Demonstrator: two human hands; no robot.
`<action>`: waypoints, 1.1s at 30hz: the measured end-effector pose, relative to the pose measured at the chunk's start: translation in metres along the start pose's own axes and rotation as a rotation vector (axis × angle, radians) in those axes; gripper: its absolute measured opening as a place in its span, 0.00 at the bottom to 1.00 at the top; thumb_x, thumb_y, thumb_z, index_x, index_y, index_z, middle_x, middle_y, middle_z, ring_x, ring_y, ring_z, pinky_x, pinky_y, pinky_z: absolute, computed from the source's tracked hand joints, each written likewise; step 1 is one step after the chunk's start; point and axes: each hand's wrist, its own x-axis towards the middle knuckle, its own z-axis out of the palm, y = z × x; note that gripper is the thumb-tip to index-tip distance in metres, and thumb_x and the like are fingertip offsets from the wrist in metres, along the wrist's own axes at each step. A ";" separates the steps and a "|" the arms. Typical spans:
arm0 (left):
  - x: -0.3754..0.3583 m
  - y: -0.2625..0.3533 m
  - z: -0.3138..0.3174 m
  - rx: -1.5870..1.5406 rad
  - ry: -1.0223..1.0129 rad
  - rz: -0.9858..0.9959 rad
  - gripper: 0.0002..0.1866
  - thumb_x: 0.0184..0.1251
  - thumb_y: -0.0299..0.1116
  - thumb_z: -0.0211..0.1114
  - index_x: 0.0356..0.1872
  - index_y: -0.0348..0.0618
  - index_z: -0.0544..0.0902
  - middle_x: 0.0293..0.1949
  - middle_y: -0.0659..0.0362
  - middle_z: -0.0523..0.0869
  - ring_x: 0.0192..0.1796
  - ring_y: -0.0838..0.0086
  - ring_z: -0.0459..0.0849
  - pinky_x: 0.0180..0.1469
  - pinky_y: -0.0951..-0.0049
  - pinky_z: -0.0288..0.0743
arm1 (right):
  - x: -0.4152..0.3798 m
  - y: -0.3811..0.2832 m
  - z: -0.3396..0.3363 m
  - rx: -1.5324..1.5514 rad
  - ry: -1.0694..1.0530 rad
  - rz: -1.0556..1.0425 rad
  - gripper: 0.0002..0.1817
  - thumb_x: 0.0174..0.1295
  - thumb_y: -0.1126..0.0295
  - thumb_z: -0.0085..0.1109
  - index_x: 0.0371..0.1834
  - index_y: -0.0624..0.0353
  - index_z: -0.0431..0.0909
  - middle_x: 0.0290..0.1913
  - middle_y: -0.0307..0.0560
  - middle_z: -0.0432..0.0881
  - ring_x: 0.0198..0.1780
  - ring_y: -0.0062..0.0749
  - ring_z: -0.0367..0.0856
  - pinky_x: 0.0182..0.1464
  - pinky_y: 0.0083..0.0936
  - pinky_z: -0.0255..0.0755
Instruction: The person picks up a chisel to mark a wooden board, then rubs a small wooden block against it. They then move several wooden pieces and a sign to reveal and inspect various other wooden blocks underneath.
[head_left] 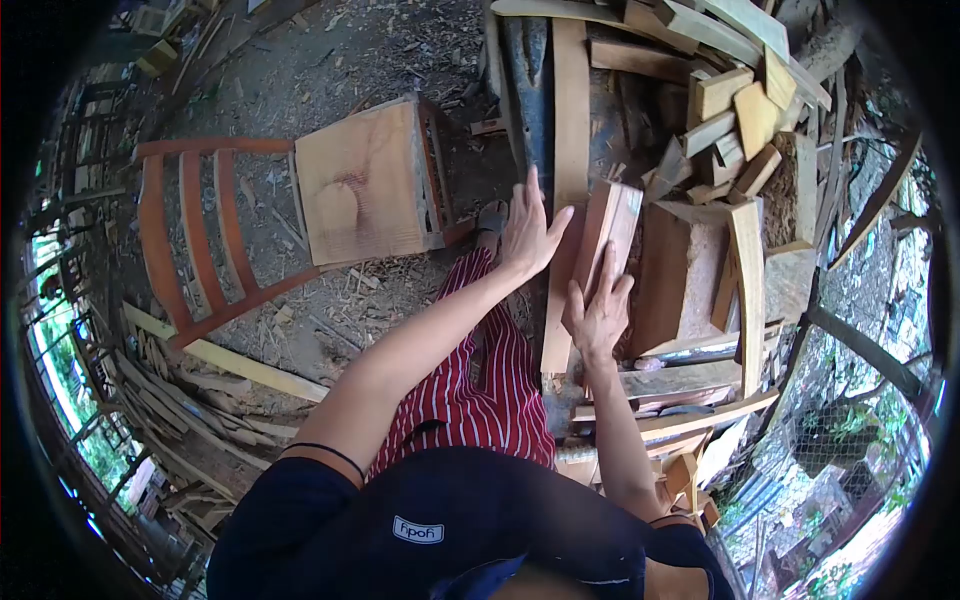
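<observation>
My right hand (600,312) grips the near end of a thick rectangular wooden block (610,222), thumb at its left side and the index finger stretched along it. The block is tilted beside a long flat plank (570,110), overlapping its right edge in this view. My left hand (532,232) is just left of the plank, fingers stretched up and thumb spread, holding nothing. Beyond it runs a dark, worn beam (528,90) along the plank's left side.
A wooden chair with a pale seat (360,190) and reddish slatted back (205,225) is at the left on the shavings-strewn ground (320,70). Offcuts (722,95) are piled at the upper right, above a large squared timber (680,265). Long strips (225,365) lie at the lower left.
</observation>
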 end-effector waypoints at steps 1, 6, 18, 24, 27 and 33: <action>0.004 0.005 0.007 -0.005 -0.008 0.012 0.49 0.61 0.47 0.67 0.74 0.36 0.47 0.51 0.46 0.70 0.50 0.53 0.73 0.54 0.54 0.70 | -0.010 0.008 -0.002 -0.004 0.012 0.009 0.44 0.57 0.56 0.62 0.77 0.40 0.51 0.41 0.58 0.67 0.39 0.55 0.75 0.39 0.45 0.73; 0.012 0.023 0.044 0.387 0.061 -0.085 0.56 0.48 0.46 0.74 0.73 0.34 0.49 0.54 0.46 0.70 0.55 0.54 0.71 0.55 0.58 0.69 | -0.047 0.050 0.007 -0.174 -0.096 0.057 0.45 0.55 0.58 0.63 0.77 0.36 0.51 0.44 0.58 0.67 0.45 0.55 0.74 0.47 0.45 0.73; 0.018 0.030 -0.053 -0.133 -0.189 -0.174 0.37 0.45 0.36 0.67 0.58 0.29 0.65 0.52 0.43 0.75 0.56 0.57 0.76 0.60 0.63 0.70 | -0.055 0.070 0.022 -0.269 -0.015 -0.014 0.45 0.57 0.61 0.62 0.78 0.31 0.48 0.48 0.58 0.68 0.50 0.54 0.71 0.52 0.45 0.71; 0.011 0.010 -0.153 -0.116 -0.455 -0.256 0.38 0.45 0.36 0.66 0.62 0.35 0.66 0.50 0.51 0.76 0.55 0.66 0.75 0.58 0.66 0.69 | -0.056 0.072 0.024 -0.234 0.082 -0.045 0.46 0.55 0.60 0.64 0.77 0.28 0.50 0.45 0.55 0.69 0.48 0.52 0.73 0.51 0.45 0.72; -0.032 0.003 -0.207 0.072 -0.462 -0.227 0.45 0.44 0.35 0.67 0.68 0.35 0.60 0.58 0.47 0.74 0.64 0.63 0.71 0.64 0.68 0.64 | -0.057 0.068 0.022 -0.222 0.029 0.005 0.47 0.54 0.60 0.65 0.77 0.29 0.50 0.52 0.56 0.69 0.51 0.53 0.72 0.53 0.46 0.71; -0.098 -0.025 -0.271 0.357 -0.557 0.086 0.48 0.42 0.31 0.70 0.70 0.38 0.57 0.60 0.41 0.73 0.67 0.56 0.69 0.68 0.64 0.62 | -0.064 0.021 -0.018 0.008 0.291 -0.187 0.48 0.53 0.55 0.68 0.77 0.35 0.52 0.73 0.56 0.55 0.72 0.57 0.55 0.70 0.51 0.55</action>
